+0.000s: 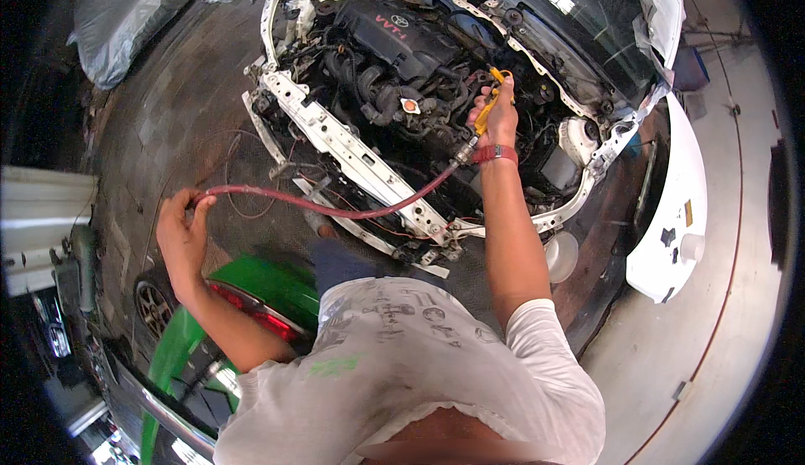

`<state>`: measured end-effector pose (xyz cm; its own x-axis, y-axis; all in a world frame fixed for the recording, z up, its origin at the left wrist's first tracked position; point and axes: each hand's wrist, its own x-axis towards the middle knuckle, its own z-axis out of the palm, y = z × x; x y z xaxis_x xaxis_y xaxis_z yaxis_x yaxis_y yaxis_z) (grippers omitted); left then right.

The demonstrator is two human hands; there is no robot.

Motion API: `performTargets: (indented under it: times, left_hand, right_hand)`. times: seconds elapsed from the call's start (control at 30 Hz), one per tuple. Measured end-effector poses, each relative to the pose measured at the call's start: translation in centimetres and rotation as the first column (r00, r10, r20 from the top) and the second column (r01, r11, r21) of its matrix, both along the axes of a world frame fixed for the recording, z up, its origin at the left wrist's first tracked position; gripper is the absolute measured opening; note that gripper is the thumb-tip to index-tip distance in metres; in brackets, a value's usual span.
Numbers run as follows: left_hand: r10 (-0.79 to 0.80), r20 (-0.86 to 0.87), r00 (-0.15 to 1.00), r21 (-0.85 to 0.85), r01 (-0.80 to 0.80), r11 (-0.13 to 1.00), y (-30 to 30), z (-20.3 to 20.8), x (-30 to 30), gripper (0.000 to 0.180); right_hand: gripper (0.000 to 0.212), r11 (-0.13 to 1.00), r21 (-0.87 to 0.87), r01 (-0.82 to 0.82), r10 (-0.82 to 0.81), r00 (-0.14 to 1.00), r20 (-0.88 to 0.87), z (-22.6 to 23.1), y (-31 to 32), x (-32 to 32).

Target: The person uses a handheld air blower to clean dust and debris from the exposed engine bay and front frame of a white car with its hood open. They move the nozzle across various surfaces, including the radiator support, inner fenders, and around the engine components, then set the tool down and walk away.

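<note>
My right hand (501,121) is wrapped round a yellow air blow gun (484,119), held over the right part of a white car's open engine bay. From the metal fitting (466,151) at the gun's lower end, a red air hose (360,213) sags across the front of the car to my left hand (180,228). That hand pinches the hose between thumb and fingers, out to the left above the floor. Beneath the gun lie dark engine parts, beside a black engine cover (394,41). The gun's tip is hard to make out against them.
The stripped white front frame (344,142) crosses between me and the engine. A loose white body panel (675,213) stands at the right by the wall. Close behind my left arm is a green car (272,285). A white tub (561,255) sits near my right elbow.
</note>
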<state>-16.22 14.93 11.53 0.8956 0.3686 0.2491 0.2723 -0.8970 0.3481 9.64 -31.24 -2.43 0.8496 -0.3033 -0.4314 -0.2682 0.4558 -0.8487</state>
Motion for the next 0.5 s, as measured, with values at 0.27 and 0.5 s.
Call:
performTargets:
  times: [0.27, 0.5]
  left_hand:
    - [-0.145, -0.122, 0.982, -0.207, 0.118, 0.971, 17.0, -6.0, 13.6, 0.029]
    - [-0.245, -0.099, 0.965, -0.242, 0.216, 0.946, 27.7, -7.7, 21.6, 0.031]
  right_hand:
    - [0.068, 0.977, -0.149, 0.153, -0.149, 0.988, 0.033, -0.7, 12.3, 3.3]
    - [0.066, 0.928, -0.157, 0.338, -0.332, 0.941, 0.061, 0.8, 20.0, 5.1]
